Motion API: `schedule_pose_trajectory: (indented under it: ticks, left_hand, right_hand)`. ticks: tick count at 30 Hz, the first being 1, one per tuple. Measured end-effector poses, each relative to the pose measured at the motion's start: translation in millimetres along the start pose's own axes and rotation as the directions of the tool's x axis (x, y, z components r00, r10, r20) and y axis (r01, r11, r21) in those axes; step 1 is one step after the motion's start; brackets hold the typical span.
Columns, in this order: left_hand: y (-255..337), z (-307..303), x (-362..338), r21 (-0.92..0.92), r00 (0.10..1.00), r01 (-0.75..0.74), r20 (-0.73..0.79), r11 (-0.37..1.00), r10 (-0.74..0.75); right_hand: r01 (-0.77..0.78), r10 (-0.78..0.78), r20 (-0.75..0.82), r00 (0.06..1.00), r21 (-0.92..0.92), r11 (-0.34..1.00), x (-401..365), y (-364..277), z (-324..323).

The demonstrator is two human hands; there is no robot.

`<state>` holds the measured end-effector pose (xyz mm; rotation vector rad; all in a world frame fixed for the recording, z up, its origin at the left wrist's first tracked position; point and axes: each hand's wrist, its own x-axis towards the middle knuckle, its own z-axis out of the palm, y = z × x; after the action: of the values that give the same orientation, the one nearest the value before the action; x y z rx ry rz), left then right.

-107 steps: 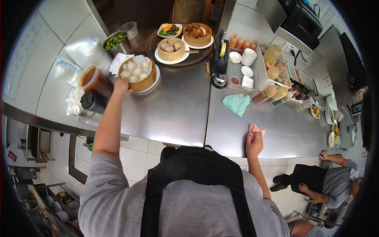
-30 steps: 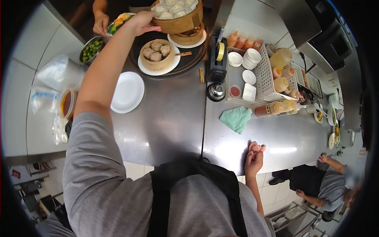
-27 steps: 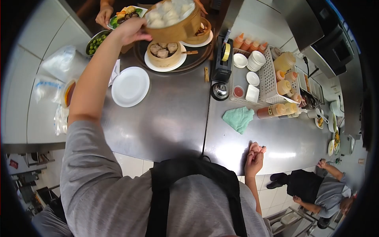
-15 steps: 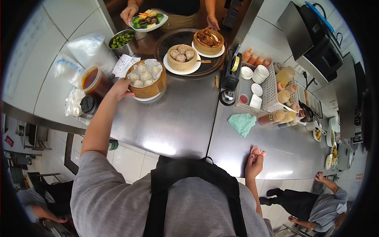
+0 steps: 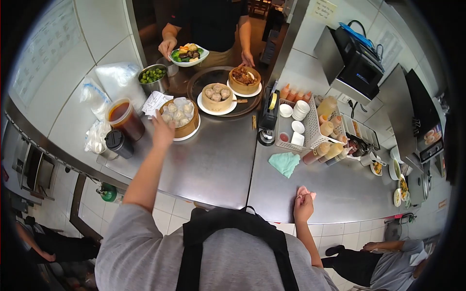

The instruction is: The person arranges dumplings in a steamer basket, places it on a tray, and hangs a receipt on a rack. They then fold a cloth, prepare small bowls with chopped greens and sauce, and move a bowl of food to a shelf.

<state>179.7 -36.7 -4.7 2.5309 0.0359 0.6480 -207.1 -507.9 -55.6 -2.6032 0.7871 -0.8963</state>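
Note:
My left hand (image 5: 164, 132) is at the near left side of a bamboo steamer of white dumplings (image 5: 185, 130), its fingers apart beside the rim. A white plate (image 5: 194, 133) shows under the steamer. At the counter's front edge, my right hand (image 5: 304, 208) is closed on a pink cloth (image 5: 307, 192). Farther back, a steamer of meatballs (image 5: 217, 104) stands on a white plate on a round dark tray (image 5: 196, 86). Another person's hand (image 5: 247, 59) is at the steamer of brown food (image 5: 244, 88); their other hand (image 5: 167, 47) holds a plate of vegetables (image 5: 189, 57).
On the left stand a tub of reddish-brown liquid (image 5: 127, 121), a black-lidded cup (image 5: 119, 144) and a pot of greens (image 5: 154, 77). To the right are a green cloth (image 5: 284, 164), a bell (image 5: 266, 137), a tape dispenser, sauce bottles (image 5: 315, 153) and baskets. A co-worker (image 5: 383, 266) is at lower right.
The view has shifted. My left hand's fingers have loosened from the dumpling steamer, which has moved slightly on the counter relative to the meatball steamer. My right hand still holds the pink cloth.

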Motion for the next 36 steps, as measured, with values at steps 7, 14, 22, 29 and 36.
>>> schedule_pose_trajectory:
  ticks: [7,14,22,29,36]
  left_hand:
    - [139,-8,-188,-0.638,0.68,-0.163,0.48,0.753,0.554]
    - [194,-45,-213,-0.768,0.046,-0.124,0.628,0.628,0.777]
    - [289,-238,34,-0.894,0.442,-0.392,0.023,0.216,0.897]
    - [411,-417,245,-0.651,0.77,-0.623,-0.409,0.434,0.49]
    - [490,-415,313,-0.588,0.79,-0.549,-0.597,0.594,0.138]
  right_hand:
    - [-0.48,0.148,0.578,0.803,0.479,0.735,-16,-21,19]
    - [-0.903,-0.053,0.903,0.426,0.421,-0.085,-26,-131,-9]
    - [0.104,-0.102,0.044,0.994,-0.06,0.993,41,-65,-52]
    - [0.139,-0.139,0.086,0.987,0.003,0.99,-19,-18,-1]
    - [0.105,-0.108,0.046,0.993,0.071,0.992,-21,-18,-7]
